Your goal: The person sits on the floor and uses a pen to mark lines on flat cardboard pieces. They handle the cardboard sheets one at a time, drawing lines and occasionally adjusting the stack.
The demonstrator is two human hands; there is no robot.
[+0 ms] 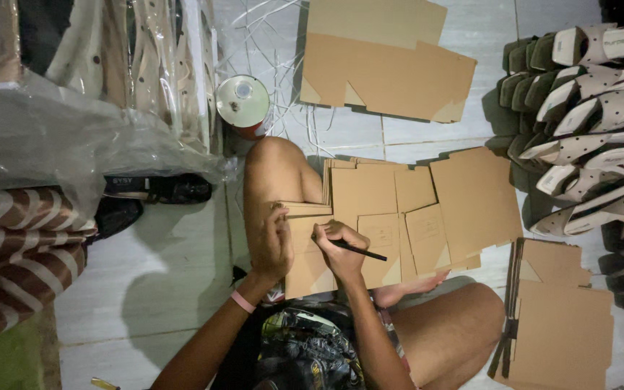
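From the head camera I look down and see a person sitting on a pale tiled floor [175, 267] with legs folded. The right hand [341, 249] is curled tight around a black pen [359, 250], and the pen tip touches a flat brown cardboard box blank [370, 238] that lies over the lap. The left hand [274, 245] rests on the left edge of that cardboard with its fingers bent down on it, pressing it flat; it has a pink band [243, 301] at the wrist. More flat cardboard pieces [471, 198] lie spread just beside it, toward the right. A stack of folded box blanks [561, 325] sits by the right knee, and another big cardboard sheet [388, 68] lies farther up on the floor. On the far right I see rows of white and dark sandals [594, 123]. A round tin with a shiny lid [243, 102] stands near the left knee. Clear plastic bags [59, 137] are piled on the left.
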